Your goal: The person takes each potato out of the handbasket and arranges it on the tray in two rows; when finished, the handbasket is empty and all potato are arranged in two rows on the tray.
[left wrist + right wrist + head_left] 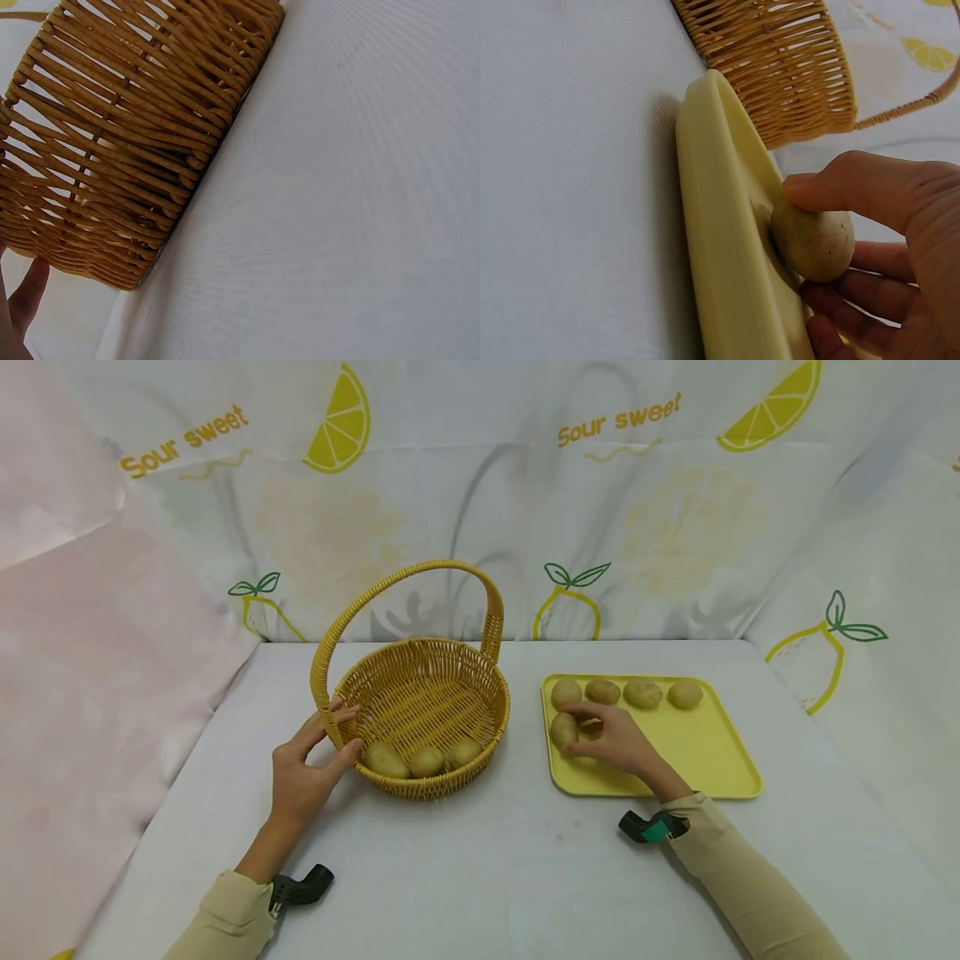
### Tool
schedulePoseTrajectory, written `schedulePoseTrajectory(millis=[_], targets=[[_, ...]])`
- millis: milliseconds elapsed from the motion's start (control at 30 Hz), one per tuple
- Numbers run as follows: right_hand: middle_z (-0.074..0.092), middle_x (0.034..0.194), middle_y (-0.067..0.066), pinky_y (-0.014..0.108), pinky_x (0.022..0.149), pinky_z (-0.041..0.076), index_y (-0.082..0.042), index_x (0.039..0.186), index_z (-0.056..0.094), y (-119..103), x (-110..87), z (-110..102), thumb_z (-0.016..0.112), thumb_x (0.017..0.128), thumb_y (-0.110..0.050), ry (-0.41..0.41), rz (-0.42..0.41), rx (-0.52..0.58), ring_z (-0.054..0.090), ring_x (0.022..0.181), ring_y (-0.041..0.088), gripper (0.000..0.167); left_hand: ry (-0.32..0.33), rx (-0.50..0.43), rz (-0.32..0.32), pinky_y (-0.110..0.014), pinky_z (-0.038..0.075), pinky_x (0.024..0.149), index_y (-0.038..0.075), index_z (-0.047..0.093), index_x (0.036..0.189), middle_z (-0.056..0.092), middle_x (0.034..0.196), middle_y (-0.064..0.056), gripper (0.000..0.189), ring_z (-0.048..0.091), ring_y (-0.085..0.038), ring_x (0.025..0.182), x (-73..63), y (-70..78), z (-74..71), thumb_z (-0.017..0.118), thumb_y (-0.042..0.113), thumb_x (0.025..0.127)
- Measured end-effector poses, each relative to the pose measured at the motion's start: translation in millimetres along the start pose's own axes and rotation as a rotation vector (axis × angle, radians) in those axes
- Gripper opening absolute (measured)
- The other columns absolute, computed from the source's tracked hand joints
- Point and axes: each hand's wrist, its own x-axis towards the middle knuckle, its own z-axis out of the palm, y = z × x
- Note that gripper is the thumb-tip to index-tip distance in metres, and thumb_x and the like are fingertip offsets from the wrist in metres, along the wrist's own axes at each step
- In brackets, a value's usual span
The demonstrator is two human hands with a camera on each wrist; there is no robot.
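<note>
While your left hand (296, 781) grips the basket (427, 710) at its nine o'clock, three potatoes (427, 762) lie inside around six; your right hand (618, 742) pinches one potato (562, 731) at the tray (697, 752)'s nine o'clock, and four farther potatoes (642, 694) line its back edge from ten to one.

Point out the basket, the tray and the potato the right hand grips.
Basket (427, 714), head view: bare woven bottom.
Tray (697, 747), head view: bare yellow surface.
Gripped potato (815, 241), right wrist view: middle of its visible skin.
</note>
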Motion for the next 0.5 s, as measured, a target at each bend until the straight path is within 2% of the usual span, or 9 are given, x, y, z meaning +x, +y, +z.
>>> schedulePoseTrajectory(millis=[200, 500], targets=[[0.069, 0.124, 0.016, 0.051, 0.093, 0.056, 0.004, 0.131, 0.068, 1.4, 0.4, -0.8, 0.091, 0.08, -0.01, 0.012, 0.021, 0.004, 0.066, 0.109, 0.034, 0.058, -0.004, 0.011, -0.008, -0.029, 0.043, 0.111, -0.013, 0.071, 0.116, 0.069, 0.118, -0.03, 0.038, 0.055, -0.053, 0.126, 1.8, 6.8, 0.3, 0.074, -0.016, 0.079], [0.07, 0.121, 0.015, 0.05, 0.093, 0.056, 0.004, 0.13, 0.068, 0.6, 0.0, -2.3, 0.091, 0.08, -0.01, 0.016, 0.036, -0.008, 0.066, 0.109, 0.033, 0.057, -0.007, 0.028, -0.022, -0.027, 0.043, 0.111, -0.012, 0.072, 0.117, 0.07, 0.118, -0.029, 0.04, 0.055, -0.053, 0.126, 1.4, 7.7, 0.3, 0.075, -0.017, 0.078]])
